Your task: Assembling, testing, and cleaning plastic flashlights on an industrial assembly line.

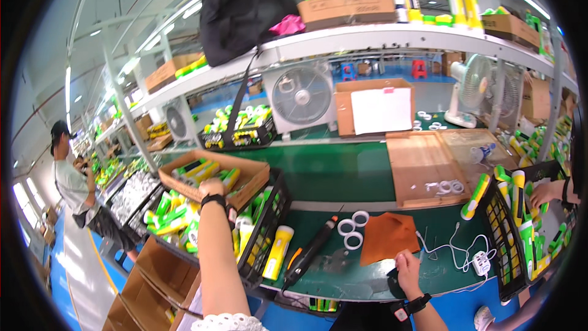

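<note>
My left hand reaches over the near edge of a shallow cardboard box that holds several yellow-and-green tubes. Its fingers are hidden among the tubes, so any grip does not show. Over the green bench my right hand is closed at the lower edge of an orange cloth. A small dark thing shows beside its fingers, too unclear to name. Between my hands a yellow tube with a pale end lies next to a black electric screwdriver and white rings.
A black crate of tubes supports the box at left; another black crate stands at right, where another person's hand reaches in. A white cable runs to a power strip. A black bag hangs above.
</note>
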A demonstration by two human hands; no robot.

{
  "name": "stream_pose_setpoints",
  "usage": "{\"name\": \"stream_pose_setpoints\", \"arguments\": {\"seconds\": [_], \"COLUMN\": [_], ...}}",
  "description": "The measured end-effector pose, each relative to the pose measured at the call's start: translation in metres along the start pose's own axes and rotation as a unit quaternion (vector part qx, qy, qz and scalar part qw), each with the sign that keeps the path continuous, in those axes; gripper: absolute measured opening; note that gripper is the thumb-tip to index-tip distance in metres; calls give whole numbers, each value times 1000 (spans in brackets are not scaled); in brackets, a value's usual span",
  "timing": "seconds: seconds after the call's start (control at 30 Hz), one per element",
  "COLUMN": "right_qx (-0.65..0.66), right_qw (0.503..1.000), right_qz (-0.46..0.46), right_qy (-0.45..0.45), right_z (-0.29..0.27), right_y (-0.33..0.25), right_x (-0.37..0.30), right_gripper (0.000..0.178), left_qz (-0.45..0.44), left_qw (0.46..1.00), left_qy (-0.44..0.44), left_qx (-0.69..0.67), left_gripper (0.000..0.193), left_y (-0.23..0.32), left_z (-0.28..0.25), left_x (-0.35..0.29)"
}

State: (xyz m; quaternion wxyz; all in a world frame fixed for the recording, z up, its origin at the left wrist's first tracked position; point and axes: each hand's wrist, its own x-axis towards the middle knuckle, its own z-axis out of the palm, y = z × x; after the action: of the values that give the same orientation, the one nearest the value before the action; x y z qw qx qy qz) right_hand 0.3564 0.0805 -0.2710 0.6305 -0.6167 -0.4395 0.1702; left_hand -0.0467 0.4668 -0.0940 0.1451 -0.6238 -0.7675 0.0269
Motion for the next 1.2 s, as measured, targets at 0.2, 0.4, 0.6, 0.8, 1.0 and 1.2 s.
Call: {"name": "stream_pose_setpoints", "arguments": {"seconds": [0.2,0.4,0.6,0.8,1.0,1.2], "right_qx": [0,-1,227,274,-7,-112], "right_qw": [999,999,966,935,991,988], "right_qz": [-27,-52,-109,79,-62,-95], "right_qy": [-30,-9,-61,-209,120,42], "right_z": [-3,-11,0,-10,-4,-10], "right_y": [-9,1,-18,16,12,1], "right_x": [-4,7,-2,-8,1,7], "right_gripper": [19,16,79,67,62,57], "left_qz": [44,424,528,348,292,206], "left_qw": [952,695,614,330,390,109], "left_qy": [222,476,-110,-343,-266,-481], "left_qx": [-204,-332,-577,-808,-832,-845], "left_gripper": [53,55,74,60,53,38], "left_y": [-1,75,151,276,339,333], "left_z": [-89,-183,-149,-24,37,45], "left_x": [-65,-223,-335,-355,-391,-359]}}
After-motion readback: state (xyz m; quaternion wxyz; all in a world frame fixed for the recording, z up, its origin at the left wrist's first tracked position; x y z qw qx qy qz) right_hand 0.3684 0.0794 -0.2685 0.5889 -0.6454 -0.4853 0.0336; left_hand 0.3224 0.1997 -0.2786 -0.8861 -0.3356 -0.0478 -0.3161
